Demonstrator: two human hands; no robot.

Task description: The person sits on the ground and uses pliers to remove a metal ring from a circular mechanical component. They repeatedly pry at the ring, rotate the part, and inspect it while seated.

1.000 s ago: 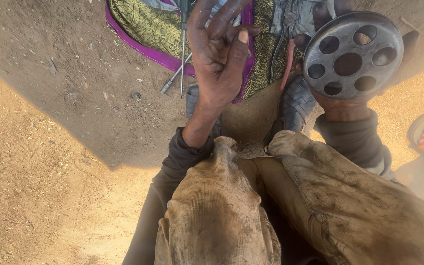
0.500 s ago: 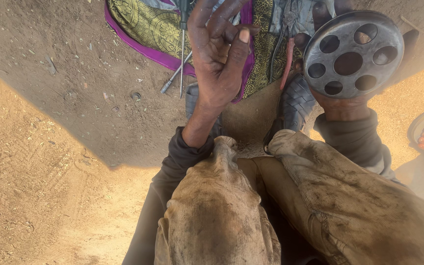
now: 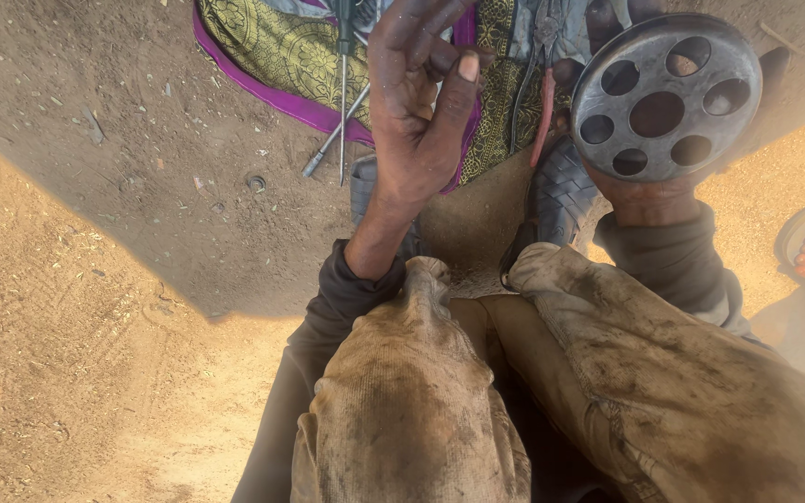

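Head view looks down at sandy ground [image 3: 76,307] and dirty trousers [image 3: 607,391] on the knees, below both hands. Past the left hand lies a green and purple cloth [image 3: 281,56] with thin metal tools [image 3: 342,102] on it. Up by the cloth, the right hand [image 3: 649,196] grips a round metal wheel [image 3: 663,98] with holes, holding it from under. Beside it, the left hand [image 3: 416,112] is curled, thumb against fingers; what it pinches cannot be seen.

Outdoor dirt-ground repair spot: tools [image 3: 342,84] on cloth [image 3: 272,56].
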